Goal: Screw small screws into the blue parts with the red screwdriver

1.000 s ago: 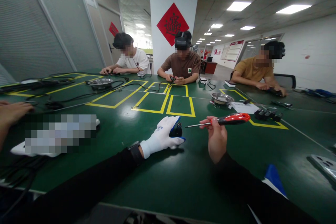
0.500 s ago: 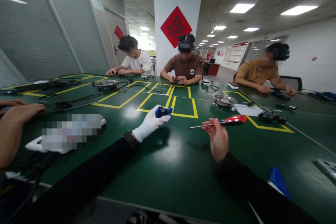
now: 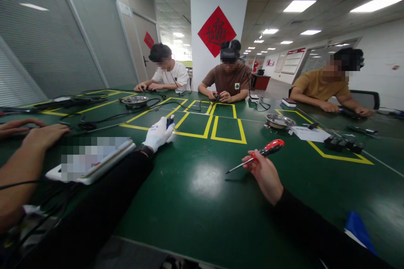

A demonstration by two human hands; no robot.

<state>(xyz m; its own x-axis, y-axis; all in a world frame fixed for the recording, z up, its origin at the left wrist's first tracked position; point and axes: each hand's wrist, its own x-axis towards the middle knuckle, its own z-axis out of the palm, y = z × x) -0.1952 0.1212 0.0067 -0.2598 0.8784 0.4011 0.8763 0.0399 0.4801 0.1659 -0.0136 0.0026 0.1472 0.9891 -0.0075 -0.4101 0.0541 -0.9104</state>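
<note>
My left hand (image 3: 158,133), in a white glove with blue at the fingertips, is over the table left of centre. Its fingers are closed on a small dark piece (image 3: 171,120), mostly hidden, whose kind I cannot make out. My bare right hand (image 3: 264,172) pinches a screwdriver (image 3: 272,147) near where its red and black handle meets the shaft. The steel shaft slants down to the left, with the tip close above the green tabletop (image 3: 189,218); whether it touches, I cannot tell. The two hands are well apart.
A white device (image 3: 107,162) with cables lies at left, beside another person's hands (image 3: 47,136). Metal bowls (image 3: 280,121) (image 3: 135,101), paper (image 3: 311,133) and several black blocks (image 3: 339,143) lie farther off. Three people sit across the table. A blue item (image 3: 358,231) lies near right.
My left hand has moved left with the dark piece, away from my right hand. The screwdriver has tilted, its tip lower and handle higher. The view has shifted slightly left.
</note>
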